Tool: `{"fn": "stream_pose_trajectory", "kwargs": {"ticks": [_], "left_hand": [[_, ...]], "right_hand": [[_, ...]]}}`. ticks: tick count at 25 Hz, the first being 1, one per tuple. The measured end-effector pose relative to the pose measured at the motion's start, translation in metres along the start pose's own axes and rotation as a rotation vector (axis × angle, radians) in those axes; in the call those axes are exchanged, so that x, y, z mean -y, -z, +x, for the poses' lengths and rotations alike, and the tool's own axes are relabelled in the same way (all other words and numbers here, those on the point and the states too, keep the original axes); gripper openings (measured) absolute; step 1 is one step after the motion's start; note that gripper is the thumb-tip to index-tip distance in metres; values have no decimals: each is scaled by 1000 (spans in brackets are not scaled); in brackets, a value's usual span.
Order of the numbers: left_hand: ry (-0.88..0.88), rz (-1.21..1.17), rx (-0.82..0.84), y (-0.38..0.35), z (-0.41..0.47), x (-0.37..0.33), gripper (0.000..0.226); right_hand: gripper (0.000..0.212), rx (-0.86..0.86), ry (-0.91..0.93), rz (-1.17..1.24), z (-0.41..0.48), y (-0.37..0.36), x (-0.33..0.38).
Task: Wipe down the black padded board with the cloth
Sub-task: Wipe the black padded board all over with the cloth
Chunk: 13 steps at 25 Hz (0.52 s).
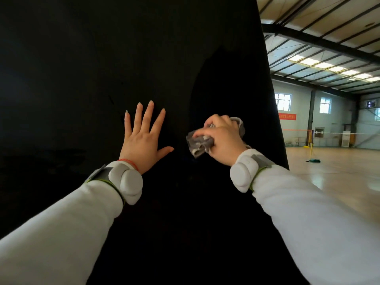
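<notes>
The board stands upright close in front of me and fills most of my view, its right edge running down against the hall beyond. My left hand lies flat on it, fingers straight and spread, holding nothing. I judge it is there to steady the padding. My right hand is just beside it, nearer the board's right edge, its fingers curled tight round the cloth. The cloth is a grey bunched wad that sticks out toward my left hand. I cannot tell whether it presses on the board or hangs a little off it.

I take this as the wiping itself, somewhere in its middle. How much is done I cannot say, since the black surface shows no streaks. The next move calls for the wad pressed flat on the padding and drawn in a long stroke, with my left hand bracing out of the cloth's path.
</notes>
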<state>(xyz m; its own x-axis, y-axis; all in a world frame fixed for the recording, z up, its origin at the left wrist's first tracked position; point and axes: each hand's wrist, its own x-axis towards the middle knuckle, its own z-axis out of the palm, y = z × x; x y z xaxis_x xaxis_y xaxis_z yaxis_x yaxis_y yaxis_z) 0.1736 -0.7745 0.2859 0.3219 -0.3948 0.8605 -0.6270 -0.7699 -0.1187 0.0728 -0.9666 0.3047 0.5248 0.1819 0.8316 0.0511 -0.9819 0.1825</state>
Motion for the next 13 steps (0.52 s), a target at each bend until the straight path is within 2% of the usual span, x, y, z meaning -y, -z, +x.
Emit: {"fn": "stream_pose_trajectory", "kwargs": {"ticks": [2,4,6,10,11,13], "left_hand": [[17,-5,-9,0,-3,-3,94],[29,14,22,-1,-7,-5,97],[32,46,68,-5,-9,-4,99],[26,35,77,-9,-7,-1,100],[17,27,69,-10,-7,-1,100],[8,10,38,-10,-9,-2,99]], "right_hand": [[23,60,36,37,-23,-10,1],[21,195,76,30,-37,-10,3],[26,272,48,-2,-24,4,2],[42,-185,-224,-3,29,26,3],[43,-209,-254,-8,33,22,3],[41,-146,-180,-6,23,4,6]]}}
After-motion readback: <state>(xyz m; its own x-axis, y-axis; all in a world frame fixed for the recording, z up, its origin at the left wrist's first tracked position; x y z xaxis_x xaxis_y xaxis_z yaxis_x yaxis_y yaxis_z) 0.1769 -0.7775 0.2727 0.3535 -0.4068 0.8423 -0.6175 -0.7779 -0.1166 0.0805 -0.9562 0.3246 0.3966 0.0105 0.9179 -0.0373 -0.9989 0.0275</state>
